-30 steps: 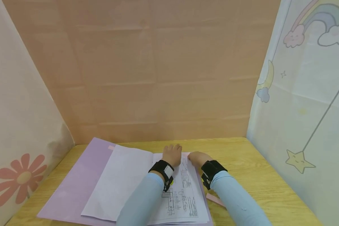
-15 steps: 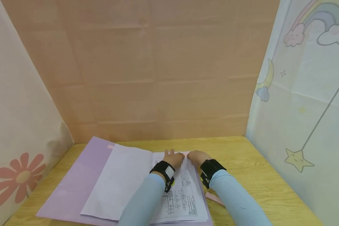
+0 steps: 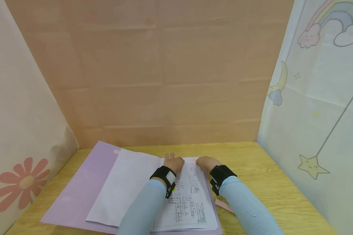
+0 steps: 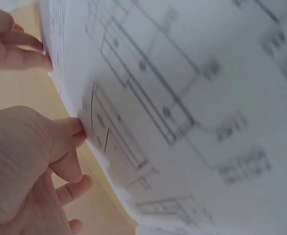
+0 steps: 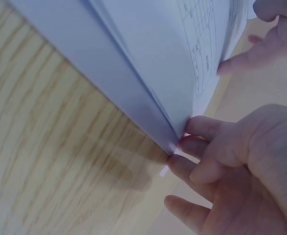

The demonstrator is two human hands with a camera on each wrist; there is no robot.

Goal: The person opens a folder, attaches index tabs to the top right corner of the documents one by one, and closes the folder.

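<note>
A lilac folder [image 3: 76, 192] lies spread on the table, holding white sheets; the right-hand sheet [image 3: 191, 209] carries printed technical drawings. My left hand [image 3: 174, 164] is at the top edge of this sheet, fingers spread; in the left wrist view its fingertips [image 4: 77, 126] touch the paper's edge. At the top right corner my right hand [image 3: 208, 164] pinches the folder and sheets. The right wrist view shows its fingers [image 5: 202, 128] around that corner, with the layered edges [image 5: 148, 93] fanning out from them. A small pale strip [image 5: 163, 171] sticks out beside the fingers.
Beside the right forearm, a pink bar [image 3: 224, 206] lies on the wooden table [image 3: 270, 189]. A blank white sheet [image 3: 123, 189] is turned over to the left, and a small pink tab [image 3: 116, 152] sits on the folder. Fabric walls [image 3: 176, 81] enclose the table's back and sides.
The left hand first moved right along the sheet's top edge toward the right hand, then back left, uncovering more of the drawing. The right hand stays at the corner.
</note>
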